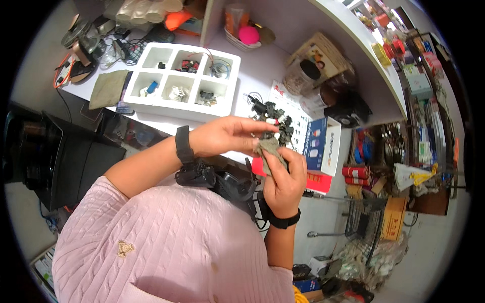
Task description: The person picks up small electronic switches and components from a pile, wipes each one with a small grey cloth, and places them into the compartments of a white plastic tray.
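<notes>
My right hand (282, 181) pinches a folded grey-green cloth (271, 153) over the front edge of the desk. From the left, my left hand (223, 136) reaches in, its thumb at the cloth's edge and its fingers stretched above. Whether a small part sits between those fingers is hidden by the cloth. Just beyond both hands lies a heap of small black parts (271, 111), with a few white pieces among them. A white foam box (182, 113) stands left of the heap. Its compartments hold small black, red, blue and clear pieces and thin wires.
Another grey-green cloth (109, 89) lies left of the foam box. A calendar sheet (297, 110) is under the heap, beside a blue and white carton (322, 146). Jars (299, 77) stand beneath the shelf (341, 38). Cables (129, 51) tangle at the back left.
</notes>
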The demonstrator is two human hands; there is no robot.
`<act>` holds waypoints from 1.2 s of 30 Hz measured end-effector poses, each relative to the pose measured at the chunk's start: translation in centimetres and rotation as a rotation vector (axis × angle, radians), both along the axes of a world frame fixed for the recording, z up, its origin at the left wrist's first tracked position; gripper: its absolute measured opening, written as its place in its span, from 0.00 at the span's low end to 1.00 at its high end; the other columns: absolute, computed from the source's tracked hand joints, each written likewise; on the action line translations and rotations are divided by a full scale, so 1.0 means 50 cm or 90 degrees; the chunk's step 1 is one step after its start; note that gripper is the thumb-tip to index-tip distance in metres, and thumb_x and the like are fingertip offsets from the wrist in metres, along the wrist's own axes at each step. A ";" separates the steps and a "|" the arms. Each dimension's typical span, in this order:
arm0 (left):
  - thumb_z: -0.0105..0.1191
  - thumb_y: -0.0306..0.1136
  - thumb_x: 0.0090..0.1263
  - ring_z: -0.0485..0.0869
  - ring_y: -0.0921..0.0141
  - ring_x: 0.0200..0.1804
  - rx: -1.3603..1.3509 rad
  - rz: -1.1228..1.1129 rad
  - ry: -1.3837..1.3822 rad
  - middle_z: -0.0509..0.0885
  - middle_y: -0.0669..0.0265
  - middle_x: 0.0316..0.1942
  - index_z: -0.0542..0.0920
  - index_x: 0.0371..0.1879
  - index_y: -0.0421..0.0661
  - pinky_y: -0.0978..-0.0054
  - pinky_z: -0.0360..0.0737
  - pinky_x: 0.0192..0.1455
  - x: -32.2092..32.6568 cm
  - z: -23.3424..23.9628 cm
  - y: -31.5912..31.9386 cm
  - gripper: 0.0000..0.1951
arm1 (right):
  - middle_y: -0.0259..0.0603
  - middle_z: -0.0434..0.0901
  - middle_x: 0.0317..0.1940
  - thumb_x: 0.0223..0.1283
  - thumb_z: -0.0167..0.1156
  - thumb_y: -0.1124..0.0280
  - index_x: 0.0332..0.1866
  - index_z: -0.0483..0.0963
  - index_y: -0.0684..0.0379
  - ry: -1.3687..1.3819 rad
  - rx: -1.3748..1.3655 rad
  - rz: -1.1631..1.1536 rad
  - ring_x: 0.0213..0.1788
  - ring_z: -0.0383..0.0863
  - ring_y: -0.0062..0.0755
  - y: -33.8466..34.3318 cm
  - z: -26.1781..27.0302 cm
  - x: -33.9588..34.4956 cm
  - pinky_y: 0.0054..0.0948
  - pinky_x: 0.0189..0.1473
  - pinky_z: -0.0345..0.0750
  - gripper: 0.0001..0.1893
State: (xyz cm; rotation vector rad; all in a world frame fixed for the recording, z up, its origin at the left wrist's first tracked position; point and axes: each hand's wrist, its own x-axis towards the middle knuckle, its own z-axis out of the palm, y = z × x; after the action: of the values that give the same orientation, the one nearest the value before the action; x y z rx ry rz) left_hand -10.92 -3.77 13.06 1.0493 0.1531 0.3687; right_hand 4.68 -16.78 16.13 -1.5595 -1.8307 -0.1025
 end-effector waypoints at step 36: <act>0.52 0.19 0.69 0.80 0.80 0.47 -0.218 0.065 0.045 0.81 0.67 0.45 0.69 0.58 0.42 0.81 0.79 0.50 -0.178 -0.099 0.134 0.19 | 0.44 0.78 0.38 0.36 0.52 0.87 0.46 0.82 0.61 0.099 -0.171 0.030 0.40 0.77 0.43 0.137 -0.099 -0.094 0.34 0.45 0.74 0.26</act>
State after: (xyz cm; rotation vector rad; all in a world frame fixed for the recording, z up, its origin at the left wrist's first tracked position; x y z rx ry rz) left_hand -19.82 2.91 8.10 0.7175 0.3225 0.3820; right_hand -0.03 -9.92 11.19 -1.6526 -1.8113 0.2904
